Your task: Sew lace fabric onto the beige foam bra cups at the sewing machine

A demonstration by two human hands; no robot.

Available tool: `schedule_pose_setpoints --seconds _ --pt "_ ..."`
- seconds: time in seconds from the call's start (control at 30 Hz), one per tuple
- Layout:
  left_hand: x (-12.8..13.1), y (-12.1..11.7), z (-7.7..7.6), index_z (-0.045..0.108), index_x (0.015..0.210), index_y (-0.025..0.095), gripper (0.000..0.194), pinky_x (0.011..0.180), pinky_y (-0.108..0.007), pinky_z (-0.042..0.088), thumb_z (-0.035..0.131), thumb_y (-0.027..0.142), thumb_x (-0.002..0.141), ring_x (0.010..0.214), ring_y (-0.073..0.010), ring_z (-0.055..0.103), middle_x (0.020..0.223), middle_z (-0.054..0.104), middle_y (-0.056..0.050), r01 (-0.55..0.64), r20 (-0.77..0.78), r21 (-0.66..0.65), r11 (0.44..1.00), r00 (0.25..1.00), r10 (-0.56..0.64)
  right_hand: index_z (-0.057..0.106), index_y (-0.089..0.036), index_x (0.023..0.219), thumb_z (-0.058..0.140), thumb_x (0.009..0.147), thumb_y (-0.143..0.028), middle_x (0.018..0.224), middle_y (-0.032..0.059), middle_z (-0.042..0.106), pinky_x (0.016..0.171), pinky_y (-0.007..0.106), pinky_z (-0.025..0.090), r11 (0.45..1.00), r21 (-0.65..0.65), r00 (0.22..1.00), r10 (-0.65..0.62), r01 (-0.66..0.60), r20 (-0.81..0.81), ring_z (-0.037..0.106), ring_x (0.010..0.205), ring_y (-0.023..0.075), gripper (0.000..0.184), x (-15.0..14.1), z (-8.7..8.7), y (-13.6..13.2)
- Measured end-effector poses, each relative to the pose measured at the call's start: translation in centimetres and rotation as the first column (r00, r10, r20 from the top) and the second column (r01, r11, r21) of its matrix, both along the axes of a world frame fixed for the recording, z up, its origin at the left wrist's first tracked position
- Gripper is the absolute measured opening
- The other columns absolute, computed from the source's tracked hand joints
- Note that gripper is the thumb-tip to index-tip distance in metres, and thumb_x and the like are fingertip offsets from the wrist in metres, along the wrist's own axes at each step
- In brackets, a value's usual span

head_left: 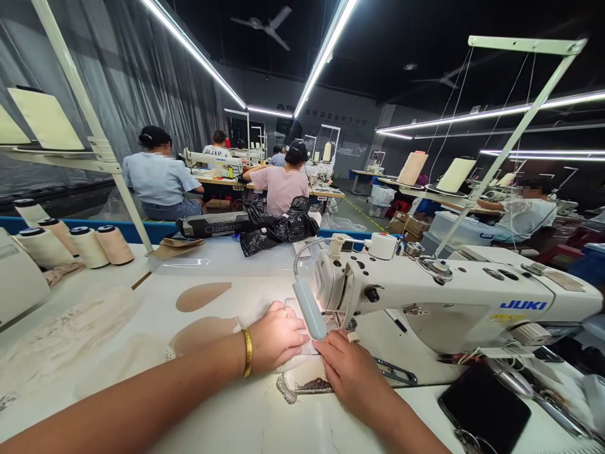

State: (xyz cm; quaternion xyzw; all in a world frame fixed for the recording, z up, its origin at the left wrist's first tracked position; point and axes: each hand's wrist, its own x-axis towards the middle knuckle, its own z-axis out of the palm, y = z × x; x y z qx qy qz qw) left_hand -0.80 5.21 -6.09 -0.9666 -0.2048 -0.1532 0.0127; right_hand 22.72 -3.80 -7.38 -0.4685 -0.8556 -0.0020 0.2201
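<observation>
Probably, even pressure suited the pale fabric (309, 348); the left hand (278, 335) pressed, fingers outstretched; whether the right hand (352, 371) pinched was unclear.

I can't see the needle past the lamp (309, 312); the left hand (278, 337) and right hand (353, 372) cover some of the cloth (309, 349). The view's edge cuts the leftmost spool (9, 129); most wall lettering (335, 116) is too small.

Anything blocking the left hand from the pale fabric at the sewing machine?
Nothing visible: the left hand rests on the pale fabric. The grey lamp head beside its fingers only blocks some of the camera's view.
</observation>
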Motion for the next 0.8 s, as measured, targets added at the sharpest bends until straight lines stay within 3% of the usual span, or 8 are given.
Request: schedule_pose_setpoints --seconds 0.23,0.37,0.43,0.57,0.63,0.7,0.77,0.8 --pt "1.0 0.1 0.4 0.068 0.095 0.021 0.008 0.089 -0.046 0.041 0.061 0.024 0.091 0.102 -0.0313 0.06 0.107 0.07 -0.01 -0.124 -0.007 -0.061 0.99 0.992 0.124 0.065 -0.023 0.108 0.046 0.094 -0.004 0.093 0.0061 0.063 0.069 0.032 0.047 0.999 0.009 0.995 0.034 -0.033 -0.09 0.061 0.084 0.0238 0.03 0.2 0.0 0.1" --pt "0.0 -0.8 1.4 0.062 0.099 0.018 0.02 0.081 -0.04 0.046 0.055 0.008 0.084 0.081 -0.0245 0.062 0.09 0.07 -0.008 -0.178 0.038 -0.111 0.978 0.982 0.183 0.066 -0.023 0.103 0.043 0.104 -0.02 0.092 0.006 0.065 0.077 0.036 0.047 0.987 -0.156 0.959 -0.009 -0.037 -0.285 0.061 0.087 0.0243 0.024 -0.7 0.7 -0.7" --pt "-1.3 -2.6 2.2 0.061 0.107 0.019 0.026 0.082 -0.038 0.048 0.053 0.007 0.085 0.081 -0.0224 0.063 0.091 0.071 -0.006 -0.142 0.059 -0.136 0.981 0.987 0.151 0.063 -0.024 0.116 0.047 0.104 -0.032 0.092 0.0037 0.066 0.076 0.034 0.046 0.927 -0.368 0.872 -0.119 -0.074 -0.475 0.061 0.083 0.022 0.021 -2.0 1.3 -1.3" --pt "-4.1 -9.3 2.6 0.059 0.129 0.025 0.031 0.103 -0.041 0.047 0.055 0.02 0.099 0.118 -0.0259 0.062 0.129 0.068 -0.01 0.027 0.362 -0.338 0.941 0.926 0.104 0.047 -0.023 0.139 0.066 0.092 -0.047 0.078 -0.0044 0.059 0.065 0.028 0.044 0.712 -0.635 0.545 -0.418 -0.3 -0.727 0.055 0.067 0.0169 0.056 -5.5 2.9 -2.6" --pt "-4.7 -12.9 1.7 0.065 0.119 0.025 0.024 0.099 -0.039 0.051 0.065 0.038 0.098 0.112 -0.0261 0.065 0.119 0.072 -0.01 0.122 0.431 -0.667 0.735 0.868 0.247 0.049 -0.023 0.137 0.074 0.085 -0.05 0.073 -0.0059 0.056 0.064 0.027 0.043 0.696 -0.629 0.428 -0.48 -0.346 -0.766 0.055 0.067 0.0169 0.063 -7.2 3.5 -3.4" --pt "-4.7 -15.6 0.5 0.067 0.112 0.021 0.047 0.083 -0.037 0.056 0.072 0.062 0.091 0.089 -0.0252 0.071 0.098 0.076 -0.01 0.269 0.337 -0.94 0.208 0.822 0.46 0.053 -0.024 0.137 0.078 0.082 -0.052 0.073 -0.0051 0.056 0.065 0.027 0.045 0.736 -0.583 0.335 -0.483 -0.345 -0.809 0.058 0.071 0.0178 0.066 -8.7 3.6 -4.5" --pt "-4.2 -16.9 0.0 0.067 0.114 0.016 0.066 0.086 -0.038 0.057 0.08 0.07 0.079 0.092 -0.0282 0.075 0.1 0.078 -0.014 0.451 0.185 -0.868 -0.21 0.684 0.705 0.056 -0.025 0.136 0.079 0.081 -0.056 0.075 -0.0039 0.056 0.066 0.028 0.048 0.786 -0.526 0.267 -0.458 -0.324 -0.848 0.061 0.072 0.0187 0.067 -10.0 3.0 -5.9" --pt "-3.9 -17.1 0.1 0.068 0.113 0.015 0.068 0.09 -0.038 0.057 0.087 0.066 0.073 0.098 -0.0297 0.075 0.105 0.078 -0.016 0.554 0.122 -0.786 -0.274 0.574 0.81 0.058 -0.025 0.136 0.079 0.082 -0.058 0.077 -0.003 0.057 0.067 0.029 0.05 0.807 -0.503 0.249 -0.442 -0.308 -0.862 0.061 0.072 0.0191 0.067 -10.5 2.4 -6.7"
